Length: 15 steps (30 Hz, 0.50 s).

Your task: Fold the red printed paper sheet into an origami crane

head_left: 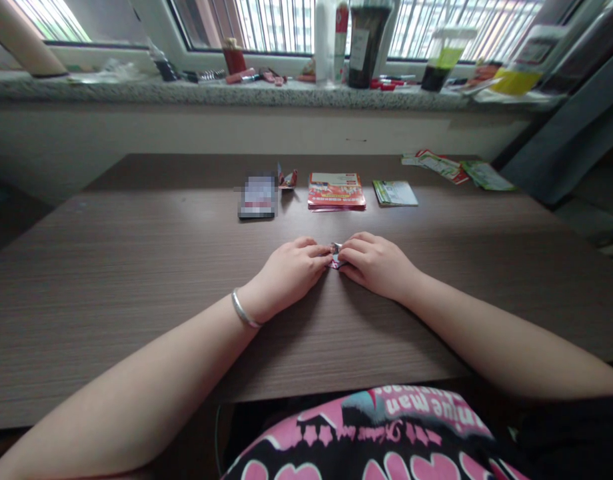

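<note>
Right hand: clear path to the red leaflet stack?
Probably yes. Only table surface lies between the right hand and the red leaflet stack, just ahead. But its fingers and the left hand are pinching the small folded paper.

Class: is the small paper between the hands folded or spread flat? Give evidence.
Folded: the small paper is a compact wad pinched between the left hand and right hand, unlike the flat red leaflets beyond.
</note>
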Each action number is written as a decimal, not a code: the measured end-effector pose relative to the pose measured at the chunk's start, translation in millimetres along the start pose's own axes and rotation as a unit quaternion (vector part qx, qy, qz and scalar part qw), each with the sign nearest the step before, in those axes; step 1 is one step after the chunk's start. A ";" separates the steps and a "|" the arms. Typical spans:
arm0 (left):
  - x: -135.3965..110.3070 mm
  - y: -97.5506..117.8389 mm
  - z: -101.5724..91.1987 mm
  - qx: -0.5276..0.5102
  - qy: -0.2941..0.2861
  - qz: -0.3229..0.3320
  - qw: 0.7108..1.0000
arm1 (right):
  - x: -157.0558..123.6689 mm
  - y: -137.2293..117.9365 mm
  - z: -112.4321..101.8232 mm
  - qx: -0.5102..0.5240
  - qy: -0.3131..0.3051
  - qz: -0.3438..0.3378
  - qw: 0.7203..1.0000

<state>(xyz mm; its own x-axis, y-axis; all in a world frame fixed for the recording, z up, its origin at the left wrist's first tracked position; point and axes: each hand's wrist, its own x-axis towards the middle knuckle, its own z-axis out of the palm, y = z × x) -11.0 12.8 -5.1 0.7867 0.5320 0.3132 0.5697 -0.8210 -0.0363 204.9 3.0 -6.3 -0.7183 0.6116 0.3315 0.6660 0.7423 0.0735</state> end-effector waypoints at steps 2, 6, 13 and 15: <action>-0.3 1.0 0.0 0.016 0.000 -0.006 1.000 | 1.3 -0.6 4.1 0.021 0.008 -0.003 1.000; 0.8 3.9 -2.3 0.040 -0.023 -0.012 0.999 | 1.4 -0.1 8.0 0.022 0.006 0.001 1.000; 3.8 3.9 -1.6 0.032 -0.034 -0.026 0.999 | 1.9 -2.0 6.2 0.000 0.000 -0.021 1.000; 4.0 3.6 -0.6 0.027 -0.025 -0.032 0.999 | 2.4 -3.6 5.3 -0.019 -0.002 -0.018 1.000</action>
<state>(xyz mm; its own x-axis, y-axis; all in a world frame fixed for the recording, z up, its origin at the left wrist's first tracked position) -6.0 11.9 -3.3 0.7589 0.5931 0.2689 0.6293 -0.7741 -0.0687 199.8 3.2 -10.8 -0.7422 0.5864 0.3243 0.6474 0.7526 0.1207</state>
